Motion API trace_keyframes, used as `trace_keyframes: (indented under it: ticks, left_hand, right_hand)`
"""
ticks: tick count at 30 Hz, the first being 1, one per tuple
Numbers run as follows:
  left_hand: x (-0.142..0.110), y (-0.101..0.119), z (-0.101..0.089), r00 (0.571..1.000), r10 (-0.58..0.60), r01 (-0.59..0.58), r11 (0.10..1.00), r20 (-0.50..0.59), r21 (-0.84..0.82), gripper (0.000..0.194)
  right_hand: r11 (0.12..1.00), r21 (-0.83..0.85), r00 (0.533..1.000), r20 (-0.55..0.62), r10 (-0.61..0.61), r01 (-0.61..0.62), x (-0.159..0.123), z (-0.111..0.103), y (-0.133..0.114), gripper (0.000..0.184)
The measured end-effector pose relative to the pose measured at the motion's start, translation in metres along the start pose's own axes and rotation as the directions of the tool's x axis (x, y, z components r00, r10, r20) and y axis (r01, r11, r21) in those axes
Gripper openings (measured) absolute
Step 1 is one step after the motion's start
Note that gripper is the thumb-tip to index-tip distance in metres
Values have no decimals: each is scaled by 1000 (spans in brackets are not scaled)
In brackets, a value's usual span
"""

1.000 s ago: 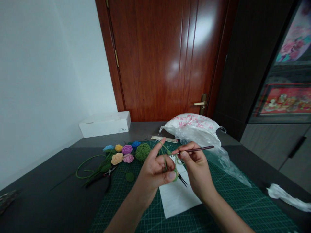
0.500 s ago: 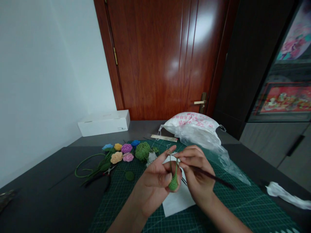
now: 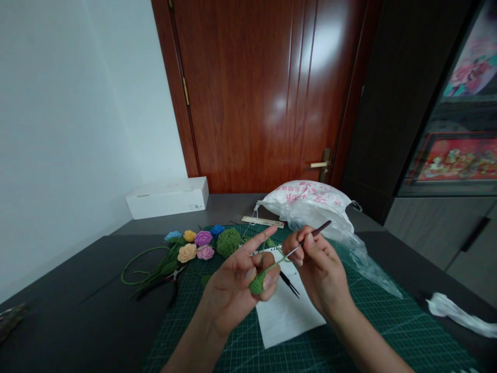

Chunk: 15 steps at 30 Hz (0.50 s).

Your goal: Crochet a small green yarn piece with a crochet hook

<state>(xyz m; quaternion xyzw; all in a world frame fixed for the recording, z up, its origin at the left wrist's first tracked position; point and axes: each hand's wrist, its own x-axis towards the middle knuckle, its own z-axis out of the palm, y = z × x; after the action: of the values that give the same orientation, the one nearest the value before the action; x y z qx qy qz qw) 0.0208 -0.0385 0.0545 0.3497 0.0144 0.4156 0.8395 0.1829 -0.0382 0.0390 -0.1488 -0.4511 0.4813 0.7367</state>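
My left hand pinches a small green crocheted piece between thumb and fingers, with the forefinger stretched out and green yarn running over it. My right hand is closed on a dark crochet hook, whose tip meets the yarn just above the piece. Both hands hover over a white sheet of paper on a green cutting mat. A green yarn ball lies behind my left hand.
Several crocheted roses with green stems lie at the mat's left. A plastic bag, a ruler and a white box sit at the back. Pliers rest on the dark table; crumpled white plastic lies right.
My right hand has swung the hook's handle from pointing down right to pointing up right. My left forefinger has stretched out, and the green piece has shifted slightly left.
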Motion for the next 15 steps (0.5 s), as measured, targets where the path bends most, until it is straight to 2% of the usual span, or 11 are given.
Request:
trace_keyframes:
  ticks: [4, 9, 15]
  left_hand:
    - [0, -1, -1, 1000, -2, 2, 1000, 9, 24, 93]
    - [3, -12, -5, 996, -47, 38, 993, 80, 112, 93]
    - [2, -10, -6, 995, -30, 20, 994, 96, 106, 90]
  right_hand:
    - [1000, -19, 1000, -11, -24, 24, 0, 2, 0, 24]
    - [989, -112, 995, -18, -94, 92, -1, -1, -1, 22]
    - [956, -231, 983, 15, -183, 182, -1, -5, -1, 18]
